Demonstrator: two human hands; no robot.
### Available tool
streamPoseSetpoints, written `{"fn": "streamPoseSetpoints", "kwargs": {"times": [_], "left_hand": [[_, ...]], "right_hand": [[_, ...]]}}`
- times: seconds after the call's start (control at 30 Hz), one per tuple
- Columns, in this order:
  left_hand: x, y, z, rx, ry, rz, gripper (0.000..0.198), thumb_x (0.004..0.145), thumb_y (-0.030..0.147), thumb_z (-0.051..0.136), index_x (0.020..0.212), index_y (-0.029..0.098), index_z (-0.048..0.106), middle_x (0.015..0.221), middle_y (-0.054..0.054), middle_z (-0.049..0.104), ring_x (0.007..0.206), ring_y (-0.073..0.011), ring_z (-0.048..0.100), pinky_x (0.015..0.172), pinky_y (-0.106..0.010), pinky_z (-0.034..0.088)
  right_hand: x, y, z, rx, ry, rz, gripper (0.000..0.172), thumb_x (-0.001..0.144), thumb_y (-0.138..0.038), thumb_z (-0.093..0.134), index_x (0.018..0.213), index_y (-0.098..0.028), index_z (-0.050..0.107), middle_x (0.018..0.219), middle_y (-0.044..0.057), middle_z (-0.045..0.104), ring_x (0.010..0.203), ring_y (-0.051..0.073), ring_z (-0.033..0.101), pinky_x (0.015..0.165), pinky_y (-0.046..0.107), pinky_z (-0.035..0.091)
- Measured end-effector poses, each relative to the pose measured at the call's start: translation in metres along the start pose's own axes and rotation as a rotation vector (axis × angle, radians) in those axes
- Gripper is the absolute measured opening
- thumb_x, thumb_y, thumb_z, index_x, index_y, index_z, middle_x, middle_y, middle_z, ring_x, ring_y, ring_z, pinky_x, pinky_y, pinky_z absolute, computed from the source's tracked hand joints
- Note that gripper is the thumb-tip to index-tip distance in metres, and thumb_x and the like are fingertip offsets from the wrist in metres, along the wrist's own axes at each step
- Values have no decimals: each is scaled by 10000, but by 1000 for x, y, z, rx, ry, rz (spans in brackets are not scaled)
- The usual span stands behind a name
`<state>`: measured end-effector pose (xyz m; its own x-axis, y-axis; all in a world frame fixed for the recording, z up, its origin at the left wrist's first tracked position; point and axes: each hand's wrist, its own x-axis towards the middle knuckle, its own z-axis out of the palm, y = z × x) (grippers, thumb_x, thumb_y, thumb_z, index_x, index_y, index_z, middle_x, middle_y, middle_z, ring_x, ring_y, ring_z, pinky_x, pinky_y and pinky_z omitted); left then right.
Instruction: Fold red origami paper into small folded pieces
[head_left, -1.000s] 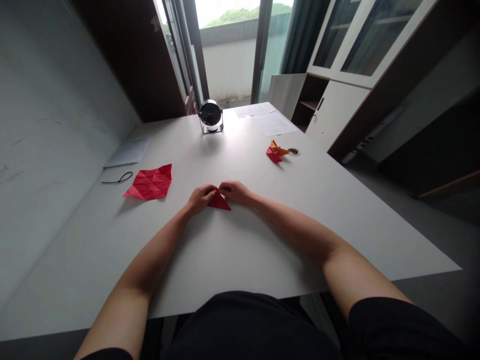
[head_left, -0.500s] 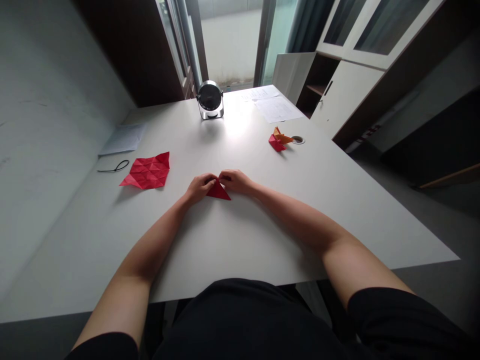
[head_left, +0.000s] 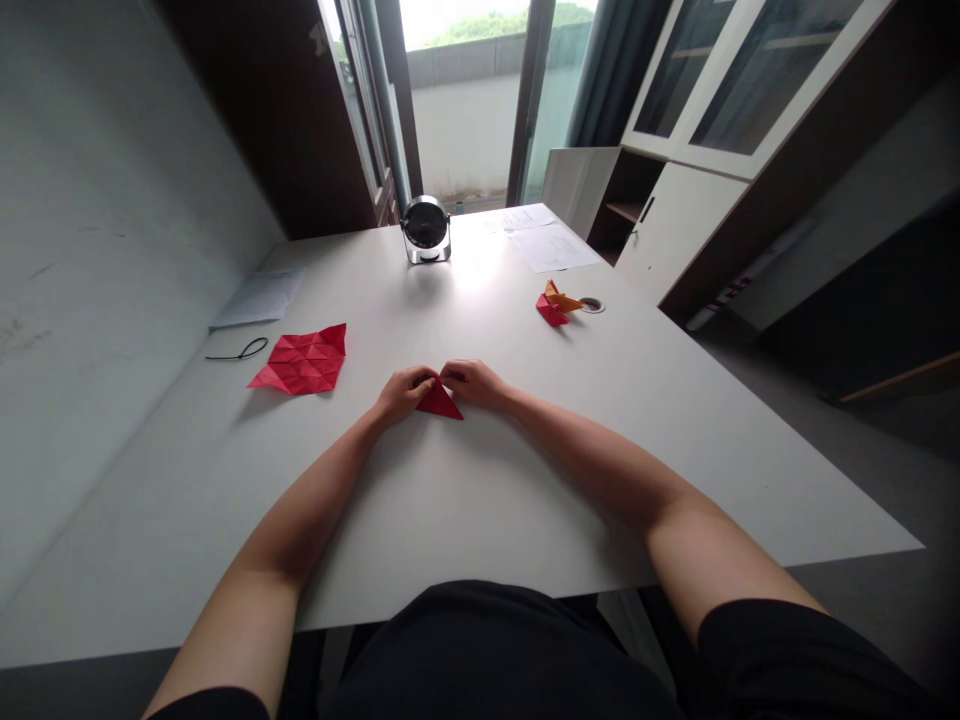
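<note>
Two bare hands are meeting near the middle of the white worktop, over a small red triangle of folded paper. The left hand is curling its fingers closed on the triangle's upper left edge. The right hand is pinching the upper corner from the other side, and the fingertips of both hands are almost touching; how hard either is pressing is too small to tell. The triangle is lying flat on the worktop straight ahead of the person, its lower right point poking out from under the hands. Judging by its look, the paper is handling as something very light and thin, stiff only along its creases, likely to skate on the smooth surface and to crumple or tear under a rough grip. The corners and folded edges, taken lightly between fingertips while the rest is pressed flat, seem the best places to hold it. Well apart to the left, a red creased square paper sheet is lying open beside a black looped cable tie and a pale folded leaflet. Farther back, a small round metal desk fan is standing, with white printed sheets to its right, and two folded red and orange paper figures are sitting just beside a round cable hole.
</note>
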<state>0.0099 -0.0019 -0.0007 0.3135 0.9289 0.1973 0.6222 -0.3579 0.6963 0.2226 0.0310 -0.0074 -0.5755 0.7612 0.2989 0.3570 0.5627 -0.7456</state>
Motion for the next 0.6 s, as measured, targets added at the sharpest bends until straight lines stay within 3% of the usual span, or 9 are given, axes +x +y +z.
{"fn": "streamPoseSetpoints", "kwargs": {"times": [0.17, 0.37, 0.6], "left_hand": [[-1, 4, -1, 1, 2, -8, 258, 877, 318, 520, 995, 214, 724, 922, -21, 732, 824, -175, 626, 757, -274, 477], [-1, 9, -3, 28, -9, 0, 269, 890, 365, 505, 833, 187, 698, 769, -11, 671, 725, -155, 565, 676, -259, 444], [-1, 10, -4, 27, -24, -11, 279, 896, 384, 491, 825, 185, 673, 775, -12, 660, 731, -153, 552, 678, -254, 431]], "right_hand": [[-1, -2, -1, 0, -6, 21, 175, 829, -259, 557, 868, -168, 701, 730, -17, 621, 666, 97, 470, 650, 212, 353], [-1, -2, 0, 15, 1, 2, 185, 832, -277, 551, 832, -156, 691, 696, -23, 586, 642, 91, 445, 630, 216, 342], [-1, -4, -1, 15, -1, 2, 196, 839, -286, 549, 828, -151, 690, 692, -22, 586, 635, 88, 441, 629, 218, 340]]}}
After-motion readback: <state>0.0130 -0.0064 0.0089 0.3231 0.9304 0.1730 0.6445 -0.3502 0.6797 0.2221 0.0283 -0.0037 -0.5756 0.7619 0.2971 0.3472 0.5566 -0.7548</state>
